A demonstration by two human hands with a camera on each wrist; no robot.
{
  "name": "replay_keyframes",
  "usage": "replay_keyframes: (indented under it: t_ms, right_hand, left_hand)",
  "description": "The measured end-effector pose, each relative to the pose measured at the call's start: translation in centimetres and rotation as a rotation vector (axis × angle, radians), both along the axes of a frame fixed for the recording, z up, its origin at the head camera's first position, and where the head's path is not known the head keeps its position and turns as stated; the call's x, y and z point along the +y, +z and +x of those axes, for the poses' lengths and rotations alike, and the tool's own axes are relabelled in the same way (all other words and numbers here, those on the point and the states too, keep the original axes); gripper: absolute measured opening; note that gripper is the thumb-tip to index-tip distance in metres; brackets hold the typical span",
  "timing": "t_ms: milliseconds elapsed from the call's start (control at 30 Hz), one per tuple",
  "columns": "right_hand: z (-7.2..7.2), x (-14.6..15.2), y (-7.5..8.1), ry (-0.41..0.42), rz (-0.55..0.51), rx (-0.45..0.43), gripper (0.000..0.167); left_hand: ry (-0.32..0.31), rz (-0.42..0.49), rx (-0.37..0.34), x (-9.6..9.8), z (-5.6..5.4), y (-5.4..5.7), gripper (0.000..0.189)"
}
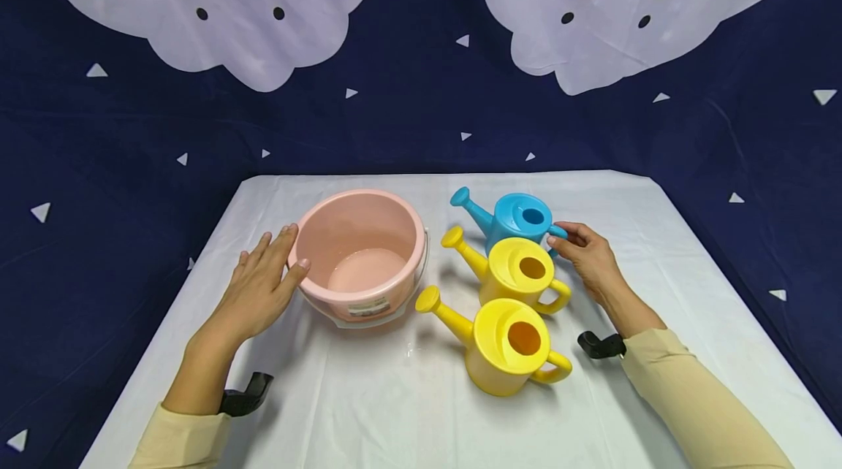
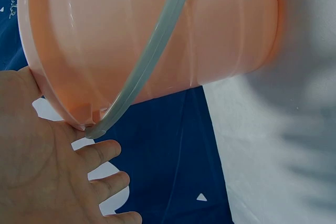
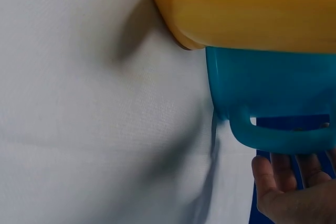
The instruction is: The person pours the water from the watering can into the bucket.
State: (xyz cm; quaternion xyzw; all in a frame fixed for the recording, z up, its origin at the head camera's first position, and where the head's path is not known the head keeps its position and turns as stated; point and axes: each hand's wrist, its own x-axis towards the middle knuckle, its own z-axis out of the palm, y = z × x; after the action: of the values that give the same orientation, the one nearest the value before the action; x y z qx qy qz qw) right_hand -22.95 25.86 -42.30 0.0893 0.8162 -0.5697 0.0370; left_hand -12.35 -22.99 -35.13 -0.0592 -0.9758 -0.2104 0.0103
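Note:
A pink bucket [image 1: 358, 295] stands upright left of centre, its pale handle [image 2: 152, 56] hanging down the side. Against its left rim rests my left hand [image 1: 259, 294], fingers straight and spread, thumb over the edge. To the right, a blue watering can [image 1: 500, 224] is farthest back, its spout pointing left. My right hand [image 1: 592, 257] holds that can's handle [image 3: 283, 139] with thumb and fingers; fingertips show faintly through the handle's gap. Nearer stand two yellow watering cans, the middle one [image 1: 503, 264] close against the blue can and the front one [image 1: 493, 363] closest to me.
All these stand on a table with a white cloth [image 1: 368, 410]. Small wet spots show on the cloth right of the bucket. Behind hangs a dark blue curtain [image 1: 408, 133] with clouds and triangles. Black wrist cameras, such as the left one [image 1: 246, 396], jut from both wrists.

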Motion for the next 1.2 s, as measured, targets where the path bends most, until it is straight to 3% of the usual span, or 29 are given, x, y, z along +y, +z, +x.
replay_keyframes:
  t_ms: [633,1200]
  right_hand:
    - [-0.5,-0.5,-0.4,0.005,-0.029,0.014,0.048]
    - [-0.9,-0.9,-1.1,-0.104,-0.113,0.013,0.021]
  left_hand:
    - [0.001,0.011,0.004,0.1,-0.1,-0.4,0.067]
    - [0.002,0.007,0.012,0.0,-0.2,-0.4,0.067]
